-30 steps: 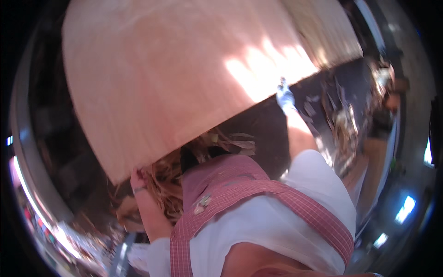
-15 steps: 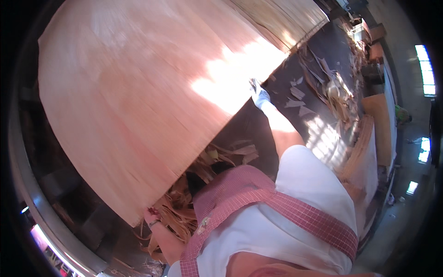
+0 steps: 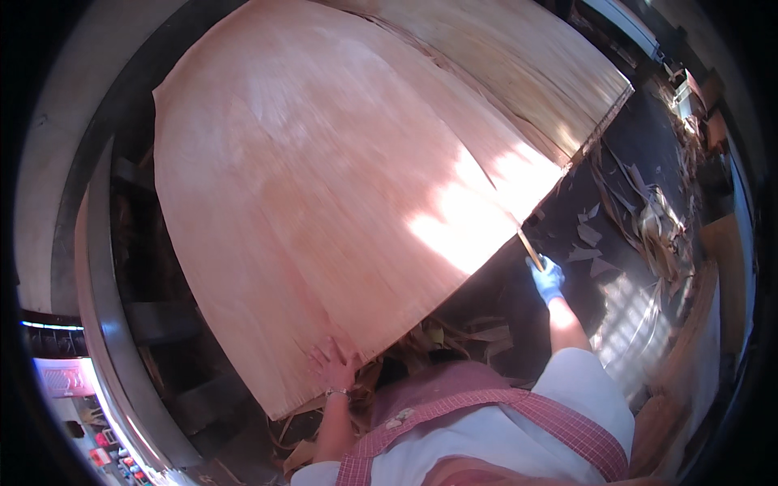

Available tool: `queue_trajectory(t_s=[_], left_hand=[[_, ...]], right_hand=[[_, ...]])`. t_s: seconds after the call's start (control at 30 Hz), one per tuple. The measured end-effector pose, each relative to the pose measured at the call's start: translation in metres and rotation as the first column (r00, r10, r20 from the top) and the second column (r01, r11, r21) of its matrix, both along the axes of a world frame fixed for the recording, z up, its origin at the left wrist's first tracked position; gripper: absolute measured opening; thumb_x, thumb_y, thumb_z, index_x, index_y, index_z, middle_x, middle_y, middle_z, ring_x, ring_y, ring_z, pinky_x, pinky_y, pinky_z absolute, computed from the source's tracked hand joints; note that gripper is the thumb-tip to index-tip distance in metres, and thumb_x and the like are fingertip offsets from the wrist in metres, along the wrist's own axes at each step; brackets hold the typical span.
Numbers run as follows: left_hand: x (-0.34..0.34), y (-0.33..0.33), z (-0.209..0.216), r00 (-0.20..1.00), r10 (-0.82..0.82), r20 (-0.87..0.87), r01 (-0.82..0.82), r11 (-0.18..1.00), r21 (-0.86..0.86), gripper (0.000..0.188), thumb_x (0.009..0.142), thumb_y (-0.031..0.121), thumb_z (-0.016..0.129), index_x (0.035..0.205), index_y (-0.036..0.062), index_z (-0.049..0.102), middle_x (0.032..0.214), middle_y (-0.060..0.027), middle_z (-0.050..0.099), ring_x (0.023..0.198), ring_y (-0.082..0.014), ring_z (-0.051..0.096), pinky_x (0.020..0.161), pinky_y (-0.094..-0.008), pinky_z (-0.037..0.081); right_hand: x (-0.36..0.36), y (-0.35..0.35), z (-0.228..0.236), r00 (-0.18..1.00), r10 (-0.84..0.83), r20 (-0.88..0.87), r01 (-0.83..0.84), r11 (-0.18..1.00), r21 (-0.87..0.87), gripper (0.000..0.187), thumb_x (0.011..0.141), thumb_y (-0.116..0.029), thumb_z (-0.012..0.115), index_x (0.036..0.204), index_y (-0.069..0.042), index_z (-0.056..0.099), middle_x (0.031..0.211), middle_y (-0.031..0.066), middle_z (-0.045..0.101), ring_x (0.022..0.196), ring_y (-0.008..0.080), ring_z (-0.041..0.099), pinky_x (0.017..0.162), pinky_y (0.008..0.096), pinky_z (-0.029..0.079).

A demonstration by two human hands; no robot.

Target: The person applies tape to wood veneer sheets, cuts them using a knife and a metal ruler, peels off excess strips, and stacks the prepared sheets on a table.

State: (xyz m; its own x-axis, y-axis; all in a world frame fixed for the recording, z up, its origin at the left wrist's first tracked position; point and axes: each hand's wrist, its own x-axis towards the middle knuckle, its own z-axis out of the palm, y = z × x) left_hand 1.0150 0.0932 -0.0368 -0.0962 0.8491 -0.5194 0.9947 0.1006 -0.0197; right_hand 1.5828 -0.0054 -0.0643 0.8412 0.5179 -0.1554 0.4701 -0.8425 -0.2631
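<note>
A large, thin sheet of pale wood veneer (image 3: 324, 219) spreads out before me, with bright sunlight on its right part. My bare left hand (image 3: 333, 366) lies flat on its near edge, fingers spread. My right hand (image 3: 548, 278), in a light blue-white glove, is closed on a narrow, yellowish stick-like piece (image 3: 531, 249). This piece reaches up to the sheet's near right edge. From there a thin dark line runs into the veneer. Whether the piece is a tool's handle or a strip of wood I cannot tell.
More veneer (image 3: 502, 65) lies beyond, at the upper right. Loose veneer scraps (image 3: 660, 231) litter the dark surface on the right, and others lie under the near edge. A curved metal rail (image 3: 109, 300) runs along the left. Stacked boards (image 3: 689, 340) stand at the right.
My left hand has gone from gripping the sheet's near left corner to lying flat on it. My right hand has drawn back off the sheet's edge, and the yellowish piece now shows. The view has shifted.
</note>
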Motion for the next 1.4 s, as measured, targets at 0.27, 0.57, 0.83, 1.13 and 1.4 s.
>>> queue_trajectory(t_s=[0.27,0.57,0.83,1.13,1.4], left_hand=[[-0.013,0.017,-0.021,0.997,0.009,0.071,-0.002,0.995,-0.101,0.085,0.082,0.069,0.052,0.153,0.0326,0.023,0.158,-0.0247,0.013,0.143,-0.0500,0.016,0.115,-0.0592,0.014],[-0.023,0.020,-0.019,0.993,-0.057,0.105,0.066,0.993,-0.094,0.085,0.081,0.074,0.050,0.151,0.0316,0.029,0.153,-0.0291,0.023,0.139,-0.0491,0.026,0.114,-0.0549,0.022],[-0.082,0.023,-0.043,0.930,-0.112,0.350,0.127,0.992,-0.020,0.072,0.088,0.063,0.049,0.147,0.0233,0.039,0.146,-0.0237,0.040,0.137,-0.0442,0.032,0.112,-0.0552,0.027],[-0.214,-0.145,-0.010,0.785,0.047,0.618,-0.370,0.835,0.407,0.057,0.086,0.037,0.063,0.138,0.0172,0.049,0.135,-0.0193,0.049,0.120,-0.0396,0.051,0.098,-0.0486,0.045],[-0.463,-0.366,0.000,0.590,0.600,0.541,-0.744,0.663,0.076,0.052,0.083,0.034,0.064,0.131,0.0167,0.055,0.120,-0.0216,0.056,0.108,-0.0400,0.059,0.091,-0.0492,0.049]], right_hand=[[0.101,-0.120,0.052,0.984,-0.011,0.177,-0.014,0.991,0.135,0.041,0.078,-0.050,0.075,0.096,-0.014,0.071,0.084,0.0146,0.070,0.078,0.0348,0.068,0.067,0.0419,0.052],[0.132,-0.013,0.156,0.921,0.170,0.350,-0.239,0.957,0.164,0.036,0.090,-0.047,0.062,0.090,-0.011,0.066,0.082,0.0172,0.068,0.076,0.0375,0.067,0.064,0.0476,0.050],[-0.098,0.255,0.093,0.815,0.336,-0.472,-0.142,0.905,0.400,0.039,0.091,-0.049,0.061,0.083,-0.011,0.061,0.057,0.0040,0.056,0.044,0.0206,0.054,0.042,0.0361,0.042],[-0.339,0.223,0.053,0.678,0.425,-0.600,0.025,0.802,0.596,0.044,0.092,-0.052,0.060,0.072,-0.013,0.054,0.047,-0.0041,0.038,0.033,0.0099,0.034,0.031,0.0277,0.026],[-0.586,0.201,0.054,0.597,0.478,-0.645,-0.003,0.805,0.594,0.040,0.094,-0.050,0.054,0.085,-0.011,0.059,0.050,-0.0045,0.037,0.036,0.0107,0.034,0.034,0.0260,0.025]])
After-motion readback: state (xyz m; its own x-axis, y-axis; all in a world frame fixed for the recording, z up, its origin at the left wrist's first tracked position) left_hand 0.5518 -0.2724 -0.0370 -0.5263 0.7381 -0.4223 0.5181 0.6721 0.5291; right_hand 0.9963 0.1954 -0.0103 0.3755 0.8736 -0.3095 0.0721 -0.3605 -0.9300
